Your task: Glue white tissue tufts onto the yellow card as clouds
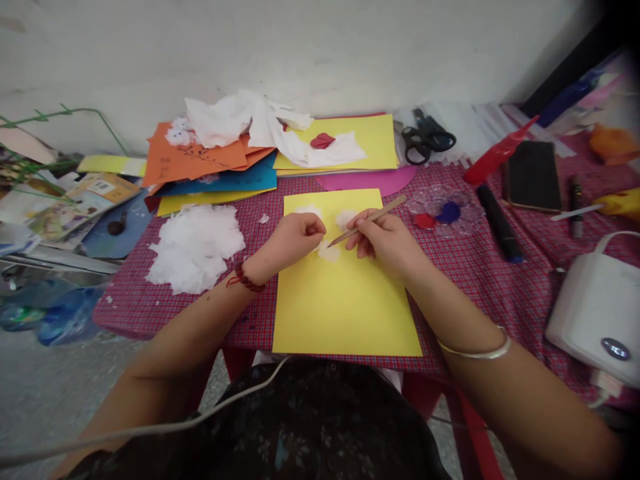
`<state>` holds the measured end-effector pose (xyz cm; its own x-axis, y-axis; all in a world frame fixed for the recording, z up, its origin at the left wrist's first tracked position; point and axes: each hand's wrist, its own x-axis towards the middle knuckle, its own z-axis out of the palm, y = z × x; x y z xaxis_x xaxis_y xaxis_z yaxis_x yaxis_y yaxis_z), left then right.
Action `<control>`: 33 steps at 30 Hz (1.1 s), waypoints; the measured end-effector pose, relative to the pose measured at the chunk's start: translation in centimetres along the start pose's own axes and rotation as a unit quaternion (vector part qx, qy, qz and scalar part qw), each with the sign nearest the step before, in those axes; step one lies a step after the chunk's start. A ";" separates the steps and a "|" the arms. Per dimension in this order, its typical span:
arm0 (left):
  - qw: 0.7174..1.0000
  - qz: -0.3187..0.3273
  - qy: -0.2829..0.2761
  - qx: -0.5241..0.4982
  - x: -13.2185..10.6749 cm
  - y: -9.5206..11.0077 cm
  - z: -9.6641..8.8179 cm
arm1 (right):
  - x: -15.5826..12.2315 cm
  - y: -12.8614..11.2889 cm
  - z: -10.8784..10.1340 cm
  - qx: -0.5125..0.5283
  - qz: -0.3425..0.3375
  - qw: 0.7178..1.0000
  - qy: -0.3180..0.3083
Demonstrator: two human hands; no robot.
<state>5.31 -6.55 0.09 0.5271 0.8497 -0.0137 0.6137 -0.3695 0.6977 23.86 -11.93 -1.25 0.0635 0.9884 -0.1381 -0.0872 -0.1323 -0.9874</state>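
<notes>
Two grips noted: I read the right hand point(385, 241) clamped on the stick point(371, 218), the left hand point(295, 240) pinching the tissue tuft point(330, 253); a hard poke may tear it.

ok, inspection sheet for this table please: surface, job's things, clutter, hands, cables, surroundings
Surface: red checked cloth over a table, crowded.
Job's things: yellow sheet with tissue bits near its top; stick.
Clutter: tissue pile, coloured paper stack, scissors, paint palette, red bottle, phone, white box.
Hands: left hand curled at the tissue bits; right hand grips the stick, tip on them.
Cables: white cable across the lap.
Surroundings: pale wall behind, grey floor at left.
</notes>
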 end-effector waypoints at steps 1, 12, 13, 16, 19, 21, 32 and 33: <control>1.000 0.010 -0.006 0.005 -0.2 0.0 -0.3 | 0.0 0.0 0.0 0.001 -0.001 1.000 0.000; 0.944 0.236 -0.024 0.228 -1.2 -1.4 -1.4 | 0.3 0.3 0.0 0.001 0.015 1.000 0.006; 0.945 0.227 -0.016 0.233 -0.9 -1.5 -1.3 | 0.3 0.3 0.0 0.002 0.016 1.000 0.006; 0.959 0.174 -0.007 0.223 -0.1 -1.0 -1.2 | 0.3 0.2 0.1 0.000 0.022 1.000 0.005; 0.973 0.128 -0.041 0.185 0.7 -0.3 -1.0 | 0.3 0.1 0.2 0.001 0.025 1.000 0.005; 0.979 0.117 -0.058 0.157 1.0 -0.1 -0.8 | 0.3 0.1 0.2 0.002 0.025 1.000 0.004; 0.988 0.100 -0.025 0.116 1.3 -1.3 0.3 | 0.5 0.4 -0.4 0.023 0.002 0.999 0.024; 0.988 0.100 -0.026 0.112 1.3 -1.3 0.3 | 0.5 0.4 -0.3 0.020 0.007 1.000 0.020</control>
<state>5.38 -5.08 -1.08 0.6766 0.7332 0.0679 0.6062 -0.6070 0.5138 24.19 -11.54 -1.75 0.1015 0.9827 -0.1548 -0.1275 -0.1414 -0.9817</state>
